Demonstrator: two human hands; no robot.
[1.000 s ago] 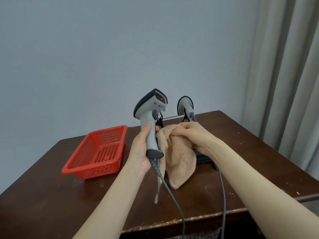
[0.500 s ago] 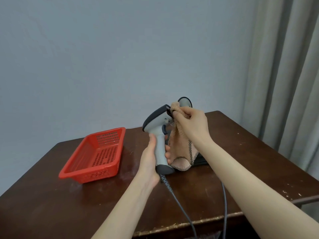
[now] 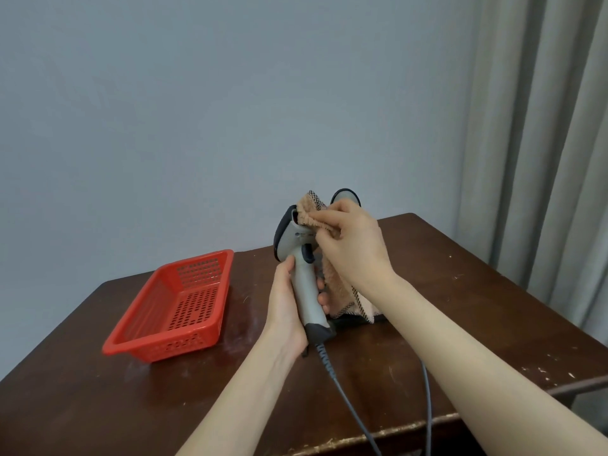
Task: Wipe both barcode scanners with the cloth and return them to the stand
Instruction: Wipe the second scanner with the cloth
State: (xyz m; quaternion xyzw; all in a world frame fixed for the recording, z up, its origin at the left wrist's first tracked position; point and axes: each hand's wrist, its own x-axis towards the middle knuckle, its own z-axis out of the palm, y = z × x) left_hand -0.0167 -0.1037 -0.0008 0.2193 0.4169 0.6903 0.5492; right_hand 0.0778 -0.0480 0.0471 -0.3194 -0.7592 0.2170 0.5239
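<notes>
Left hand (image 3: 288,307), fingers curled round the handle, holds 1 grey plastic barcode scanner (image 3: 291,238) upright above the dark wooden table (image 3: 460,291). Right hand (image 3: 355,248) pinches the tan terry cloth (image 3: 339,291) against its head. A 2nd scanner (image 3: 345,194), mostly hidden, probably stands behind.

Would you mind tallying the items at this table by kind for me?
Barcode scanners: 2
Cloth: 1
Stand: 1, mostly hidden
Red basket: 1
Cables: 2
Total: 7

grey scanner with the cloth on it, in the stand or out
Out: the left hand grips the grey scanner by its handle, held upright.
</notes>
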